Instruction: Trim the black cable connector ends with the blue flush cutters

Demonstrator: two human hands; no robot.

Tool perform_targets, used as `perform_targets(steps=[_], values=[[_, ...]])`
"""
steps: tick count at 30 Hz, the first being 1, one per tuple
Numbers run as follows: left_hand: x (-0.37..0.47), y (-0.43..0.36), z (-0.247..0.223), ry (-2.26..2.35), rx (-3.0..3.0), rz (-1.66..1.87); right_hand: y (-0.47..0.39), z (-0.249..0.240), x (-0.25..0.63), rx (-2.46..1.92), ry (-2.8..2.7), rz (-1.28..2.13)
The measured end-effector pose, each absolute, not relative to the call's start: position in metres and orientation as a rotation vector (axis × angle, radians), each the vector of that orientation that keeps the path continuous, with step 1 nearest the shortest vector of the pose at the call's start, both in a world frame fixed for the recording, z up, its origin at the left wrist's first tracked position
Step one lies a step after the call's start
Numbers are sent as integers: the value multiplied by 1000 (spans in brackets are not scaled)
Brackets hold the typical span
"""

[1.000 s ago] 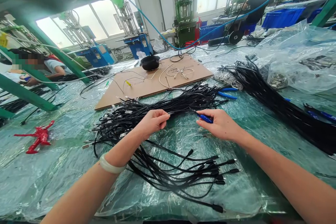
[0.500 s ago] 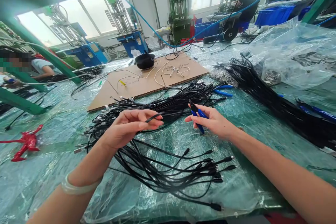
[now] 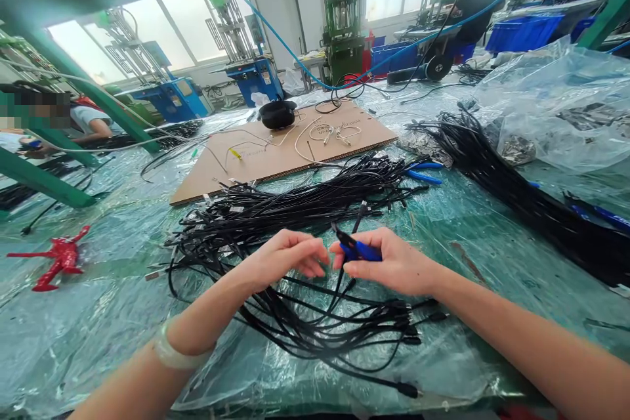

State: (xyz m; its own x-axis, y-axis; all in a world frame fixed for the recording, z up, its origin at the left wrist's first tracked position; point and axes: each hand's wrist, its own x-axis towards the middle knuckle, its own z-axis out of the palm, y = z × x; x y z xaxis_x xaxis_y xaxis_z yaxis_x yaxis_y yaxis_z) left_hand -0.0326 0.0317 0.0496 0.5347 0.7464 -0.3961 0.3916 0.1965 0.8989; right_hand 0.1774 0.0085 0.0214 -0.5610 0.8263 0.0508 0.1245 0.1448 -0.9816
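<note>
Showing a cable pile across the worktop, with loose cables in front, pliers at its right end and a cardboard sheet behind. Including a figurine at left, a cable bundle at right, and a plastic bag behind that bundle.

2 bare forearms angle inward from below. The left hand hovers with fingers loosely curled; the right hand, just beside it, is closed in a grip.
</note>
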Motion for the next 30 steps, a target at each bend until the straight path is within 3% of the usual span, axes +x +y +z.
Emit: perform_targets(steps=[4, 12, 16, 22, 30], values=[[-2, 40, 40, 1061, 1283, 598, 0, 27, 176, -818, -1963, 1544], [23, 31, 26, 1005, 1127, 647, -3, 32, 184, -818, -2089, 1488], [20, 25, 20, 980, 993, 660, 3, 46, 211, -944, -2338, 1201], [17, 24, 14, 991, 906, 661, 23, 28, 232, -1317, -2421, 232], [17, 24, 14, 980, 872, 653, 27, 15, 226, -1328, -2540, 20]])
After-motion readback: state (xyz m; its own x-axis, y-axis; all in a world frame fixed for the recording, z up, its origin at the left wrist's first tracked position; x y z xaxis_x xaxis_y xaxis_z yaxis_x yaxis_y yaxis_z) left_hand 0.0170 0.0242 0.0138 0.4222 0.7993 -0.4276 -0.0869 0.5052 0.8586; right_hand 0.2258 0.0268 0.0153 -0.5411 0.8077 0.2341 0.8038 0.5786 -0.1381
